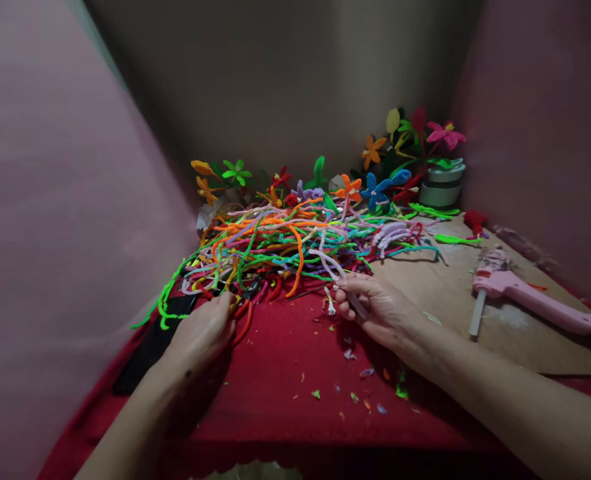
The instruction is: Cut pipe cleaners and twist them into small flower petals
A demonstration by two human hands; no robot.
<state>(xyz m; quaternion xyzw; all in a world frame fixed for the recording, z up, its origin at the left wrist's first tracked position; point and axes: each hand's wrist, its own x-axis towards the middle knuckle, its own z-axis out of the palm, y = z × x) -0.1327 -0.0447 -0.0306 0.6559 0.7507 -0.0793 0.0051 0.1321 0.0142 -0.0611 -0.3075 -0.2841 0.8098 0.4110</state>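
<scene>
My right hand (370,307) is closed in a pinch on pale lilac pipe cleaners (331,263), whose bent lengths reach up towards the pile. At the near left edge of the pile, my left hand (208,327) is closed around what looks like red-handled pliers (245,325); a curved red handle shows beside the fingers, and the dark head is partly hidden. Beyond both hands spreads a tangled heap of pipe cleaners (270,233) in many colours. A small white-tipped bundle (330,303) lies on the red cloth just left of my right hand.
A pink glue gun (535,300) rests on a brown board (425,280) at right. Pipe-cleaner flowers (375,190) line the back, some near a pale green pot (441,187). Fuzz scraps lie on the red cloth (275,387). A black flat object (148,360) is under my left forearm.
</scene>
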